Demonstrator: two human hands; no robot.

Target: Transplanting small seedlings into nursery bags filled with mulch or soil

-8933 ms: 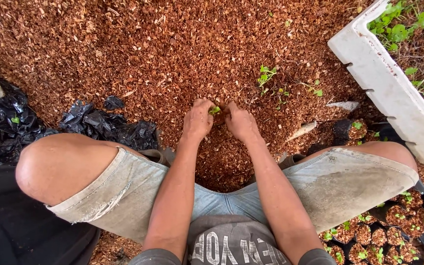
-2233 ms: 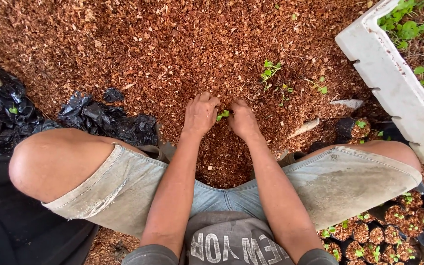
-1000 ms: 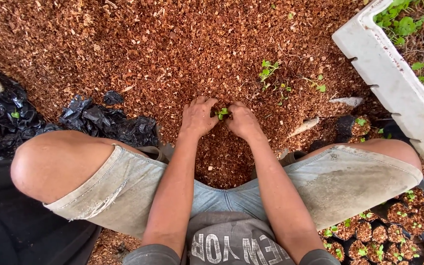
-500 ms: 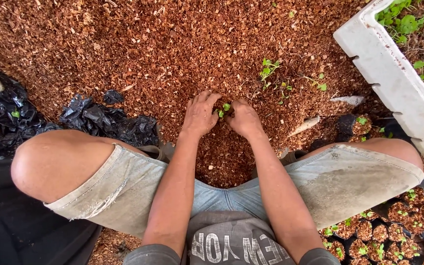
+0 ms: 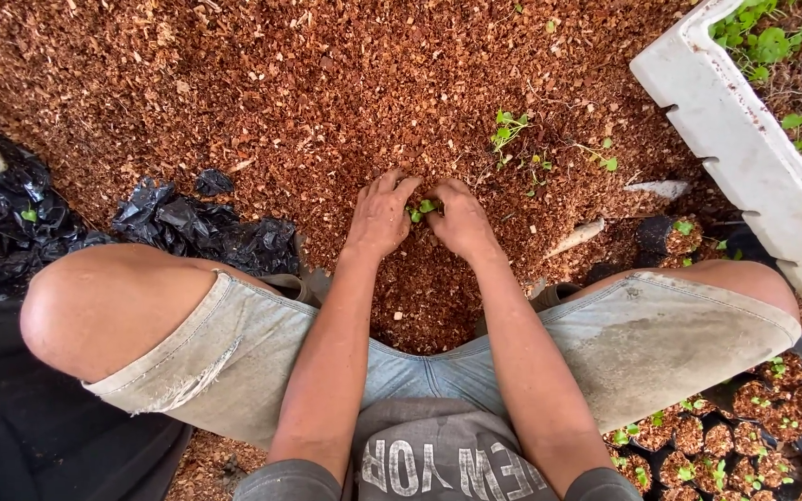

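Two hands, one seedling: left hand and right hand grip curled around it, pressing brown husk bedding. Seedling stands upright between the fingertips, leaves up.

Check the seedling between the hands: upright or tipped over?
Upright: the seedling shows green leaves above the brown mulch, between the left hand and right hand.

Bright, even daylight; sharp focus, soft shadows.

Both hands side by side, palms down — left hand, right hand — fingers curled.
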